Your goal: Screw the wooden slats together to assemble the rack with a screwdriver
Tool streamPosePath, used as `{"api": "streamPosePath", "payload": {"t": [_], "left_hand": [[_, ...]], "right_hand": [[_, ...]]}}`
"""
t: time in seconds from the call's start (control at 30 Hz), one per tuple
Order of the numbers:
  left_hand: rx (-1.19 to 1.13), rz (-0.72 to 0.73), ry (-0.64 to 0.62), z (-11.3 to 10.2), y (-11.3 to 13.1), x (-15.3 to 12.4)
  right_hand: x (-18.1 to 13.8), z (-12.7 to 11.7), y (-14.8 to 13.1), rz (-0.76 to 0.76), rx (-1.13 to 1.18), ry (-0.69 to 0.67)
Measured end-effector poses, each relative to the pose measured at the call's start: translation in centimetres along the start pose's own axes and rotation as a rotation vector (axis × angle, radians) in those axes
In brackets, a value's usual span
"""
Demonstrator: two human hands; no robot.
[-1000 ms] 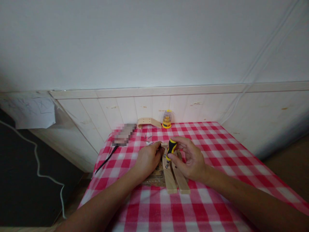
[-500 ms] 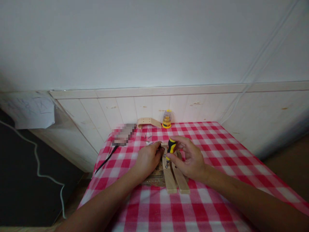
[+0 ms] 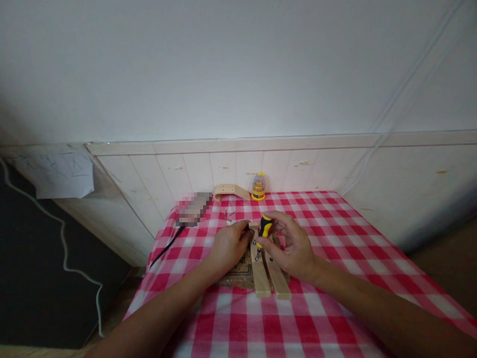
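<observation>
My right hand point(image 3: 292, 246) is closed around a yellow and black screwdriver point(image 3: 265, 226), held nearly upright. Its tip meets a screw point(image 3: 257, 258) in a light wooden bar point(image 3: 262, 283). A second wooden bar point(image 3: 280, 282) lies close beside the first, on its right. My left hand point(image 3: 231, 244) grips the far end of the wooden piece, fingers bent at its left side; the fingertips are partly hidden. Beneath the bars is a flat brown board point(image 3: 240, 276) with dark printed lines, seemingly wrapped in clear plastic.
A bent wooden piece point(image 3: 231, 191) and a yellow-capped bit container point(image 3: 258, 187) stand by the panelled wall. Small screws point(image 3: 230, 215) lie beyond my left hand. A blurred-out object point(image 3: 194, 209) with a black cord point(image 3: 166, 247) is at left on the checked tablecloth point(image 3: 231, 328).
The view has shifted slightly, so the background sits a little lower and further right. Both hands, the screwdriver and the bars keep nearly the same arrangement.
</observation>
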State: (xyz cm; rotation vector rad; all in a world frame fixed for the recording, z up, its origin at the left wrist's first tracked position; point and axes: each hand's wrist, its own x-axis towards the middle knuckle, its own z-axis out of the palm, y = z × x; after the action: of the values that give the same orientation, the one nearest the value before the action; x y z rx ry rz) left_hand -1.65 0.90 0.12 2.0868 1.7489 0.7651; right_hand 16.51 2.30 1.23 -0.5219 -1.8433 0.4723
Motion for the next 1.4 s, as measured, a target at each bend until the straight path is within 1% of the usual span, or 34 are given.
{"api": "streamPosePath", "payload": {"t": [0.17,0.37,0.43,0.57,0.67,0.97,1.4], "left_hand": [[-0.044,-0.044,-0.008,-0.1,0.0,0.6],[-0.091,-0.069,-0.113,-1.0,0.5,2.1],[-0.081,-0.073,-0.126,-1.0,0.6,2.1],[-0.023,-0.073,-0.046,-0.6,0.9,1.2],[0.004,-0.062,-0.017,-0.4,1.1,0.3],[0.011,-0.059,-0.021,-0.5,0.6,0.1],[0.095,-0.066,-0.035,-0.7,1.0,0.1]], "right_hand": [[0.1,-0.1,-0.2,0.014,-0.008,-0.006],[0.0,0.0,0.0,0.019,-0.007,0.006],[-0.1,0.0,0.1,0.009,-0.014,0.012],[-0.2,-0.1,0.0,0.001,-0.019,0.001],[-0.2,-0.3,-0.3,-0.003,-0.003,-0.022],[-0.3,-0.1,-0.6,0.038,0.058,-0.032],[-0.4,-0.1,0.0,0.046,0.018,-0.005]]}}
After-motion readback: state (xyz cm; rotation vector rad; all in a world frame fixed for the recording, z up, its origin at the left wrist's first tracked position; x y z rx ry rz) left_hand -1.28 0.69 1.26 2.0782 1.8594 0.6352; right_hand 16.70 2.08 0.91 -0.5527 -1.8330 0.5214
